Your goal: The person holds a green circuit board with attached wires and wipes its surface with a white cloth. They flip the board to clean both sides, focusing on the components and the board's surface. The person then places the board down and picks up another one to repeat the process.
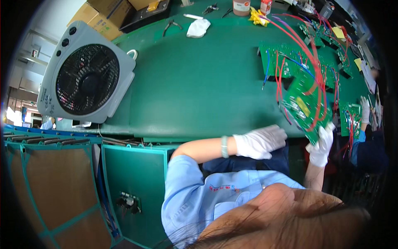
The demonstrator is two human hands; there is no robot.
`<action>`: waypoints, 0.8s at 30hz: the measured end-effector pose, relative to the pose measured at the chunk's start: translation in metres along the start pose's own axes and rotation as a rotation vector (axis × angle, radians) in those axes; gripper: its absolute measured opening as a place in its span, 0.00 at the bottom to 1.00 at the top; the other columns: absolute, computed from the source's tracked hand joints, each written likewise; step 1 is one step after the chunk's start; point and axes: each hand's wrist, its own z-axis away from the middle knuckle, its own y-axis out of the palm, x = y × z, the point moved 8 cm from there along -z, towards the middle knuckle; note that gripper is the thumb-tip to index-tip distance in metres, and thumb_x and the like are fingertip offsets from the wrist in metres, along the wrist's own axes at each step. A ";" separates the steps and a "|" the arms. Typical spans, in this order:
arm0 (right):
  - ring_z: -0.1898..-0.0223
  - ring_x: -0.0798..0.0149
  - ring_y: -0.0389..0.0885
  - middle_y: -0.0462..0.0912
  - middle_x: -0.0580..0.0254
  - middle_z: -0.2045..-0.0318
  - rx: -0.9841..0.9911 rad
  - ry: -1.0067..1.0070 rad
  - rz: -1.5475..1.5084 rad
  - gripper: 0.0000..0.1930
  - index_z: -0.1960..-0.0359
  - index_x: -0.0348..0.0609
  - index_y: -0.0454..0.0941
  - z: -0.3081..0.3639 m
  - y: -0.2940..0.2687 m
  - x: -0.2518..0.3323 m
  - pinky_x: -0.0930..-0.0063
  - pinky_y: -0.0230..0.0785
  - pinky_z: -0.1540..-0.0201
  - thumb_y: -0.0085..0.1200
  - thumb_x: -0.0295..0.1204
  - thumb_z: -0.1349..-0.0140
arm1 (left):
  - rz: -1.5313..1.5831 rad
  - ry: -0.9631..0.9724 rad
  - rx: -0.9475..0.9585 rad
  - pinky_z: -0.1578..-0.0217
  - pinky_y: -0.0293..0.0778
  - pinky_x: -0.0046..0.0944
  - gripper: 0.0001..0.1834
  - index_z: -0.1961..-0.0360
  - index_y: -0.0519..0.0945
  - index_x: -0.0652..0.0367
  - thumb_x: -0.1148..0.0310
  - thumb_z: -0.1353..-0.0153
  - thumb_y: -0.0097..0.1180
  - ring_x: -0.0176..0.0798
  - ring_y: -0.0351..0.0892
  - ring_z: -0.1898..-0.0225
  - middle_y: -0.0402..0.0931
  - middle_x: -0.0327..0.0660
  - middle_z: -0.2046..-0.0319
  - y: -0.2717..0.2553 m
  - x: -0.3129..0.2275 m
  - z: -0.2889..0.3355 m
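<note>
Where the counter [186,91] starts at left: one grey box fan [89,85], dark grille, three black knobs along its top.
Rack, below the counter at far left: blue-green frame [25,166] with brown panels.
Cartons, behind the fan: brown cardboard boxes [94,23], partly cut off by the upper edge of the view.
Green panel [145,174], below the counter edge: one small dark electronic part [129,202] lying on it.
Tray, back of the counter: black tray [132,25], a small yellow item [153,6] inside.
Small tools: dark-handled pliers [171,27], handles spread; beside them a white pen-like stick [193,16].
White cloth item [198,28]: crumpled, just below the stick.
Back edge, centre: jar [241,8] with reddish-brown contents; yellow crumpled item [258,17]; red-and-white container [265,6].
Left hand [261,142]: white glove, pale bracelet [224,147] at the wrist; free, fingers extended close together, over the front edge of the counter; contact with it cannot be told.
Further boards [271,58], right part of the counter: green, with red and blue wires, lying behind the held piece.
Held circuit board [295,92]: green, tilted, above the counter's right part; long red wires [306,49] arch over it.
Right hand [322,146]: white glove, gripping the near corner of that board, well apart from the left.
Co-worker, far right: one white-gloved hand [365,109] beside another wired green board [345,120].
</note>
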 end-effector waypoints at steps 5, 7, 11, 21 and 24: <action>0.60 0.63 0.75 0.77 0.53 0.56 0.036 0.301 -0.016 0.18 0.49 0.32 0.73 -0.003 0.051 -0.066 0.73 0.65 0.57 0.53 0.23 0.41 | 0.120 0.043 -0.127 0.73 0.72 0.46 0.08 0.65 0.78 0.54 0.65 0.45 0.54 0.46 0.76 0.71 0.72 0.43 0.77 0.078 -0.051 -0.009; 0.81 0.72 0.69 0.78 0.61 0.71 0.054 0.428 0.015 0.14 0.57 0.35 0.76 -0.006 0.065 -0.097 0.79 0.56 0.79 0.59 0.24 0.45 | 0.273 -0.248 0.025 0.70 0.75 0.45 0.13 0.54 0.79 0.54 0.69 0.41 0.52 0.47 0.78 0.67 0.76 0.45 0.73 0.059 -0.037 0.011; 0.92 0.76 0.64 0.76 0.67 0.85 0.160 0.703 0.249 0.08 0.70 0.41 0.79 -0.006 0.100 -0.114 0.81 0.48 0.91 0.65 0.29 0.47 | 0.196 -0.306 -0.459 0.55 0.78 0.43 0.21 0.44 0.78 0.57 0.74 0.40 0.56 0.49 0.82 0.58 0.82 0.48 0.57 -0.012 -0.033 0.084; 0.90 0.81 0.60 0.74 0.70 0.84 0.213 0.716 0.622 0.22 0.53 0.41 0.80 0.001 0.086 -0.115 0.84 0.49 0.86 0.62 0.45 0.40 | 0.380 -1.176 -1.249 0.74 0.72 0.28 0.18 0.61 0.81 0.67 0.62 0.26 0.45 0.33 0.80 0.75 0.83 0.46 0.70 -0.051 0.010 0.229; 0.84 0.83 0.62 0.81 0.72 0.70 0.122 0.545 0.613 0.21 0.43 0.40 0.77 0.003 0.080 -0.099 0.85 0.53 0.81 0.60 0.37 0.35 | 0.461 -1.141 -1.218 0.63 0.73 0.31 0.19 0.47 0.75 0.68 0.62 0.26 0.43 0.34 0.80 0.63 0.81 0.46 0.59 -0.060 0.032 0.211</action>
